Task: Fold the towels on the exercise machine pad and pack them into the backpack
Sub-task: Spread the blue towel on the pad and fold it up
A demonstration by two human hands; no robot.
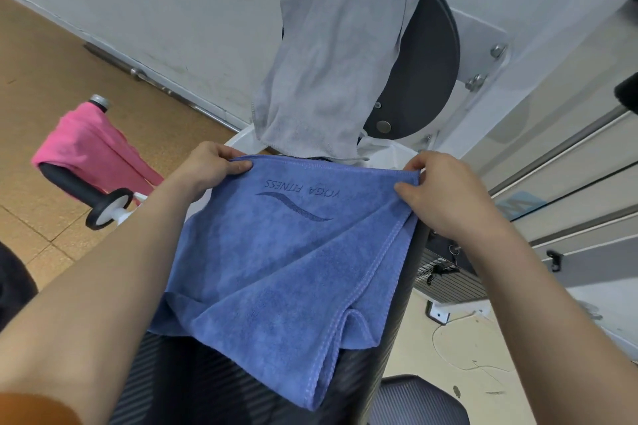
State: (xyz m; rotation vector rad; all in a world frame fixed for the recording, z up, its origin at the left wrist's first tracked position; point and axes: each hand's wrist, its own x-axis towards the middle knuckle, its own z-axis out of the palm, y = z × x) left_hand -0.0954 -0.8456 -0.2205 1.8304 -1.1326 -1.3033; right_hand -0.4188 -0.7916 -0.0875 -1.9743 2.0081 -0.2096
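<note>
A blue towel (276,262) printed "YOGA FITNESS" lies doubled over on the black ribbed machine pad (193,386). My left hand (210,166) pinches its far left corner and my right hand (445,190) pinches its far right corner, both at the towel's far edge. A grey towel (331,62) hangs over the round black pad (431,55) just beyond. A pink towel (89,145) is draped over a black handle (79,190) at the left. A dark mesh object (417,400), maybe the backpack, shows at the bottom right.
The white machine frame (483,34) with bolts rises behind the round pad. Tan tiled floor (51,55) spreads to the left. Grey metal rails (569,176) run along the right. A thin cable (459,352) lies on the pale floor at the lower right.
</note>
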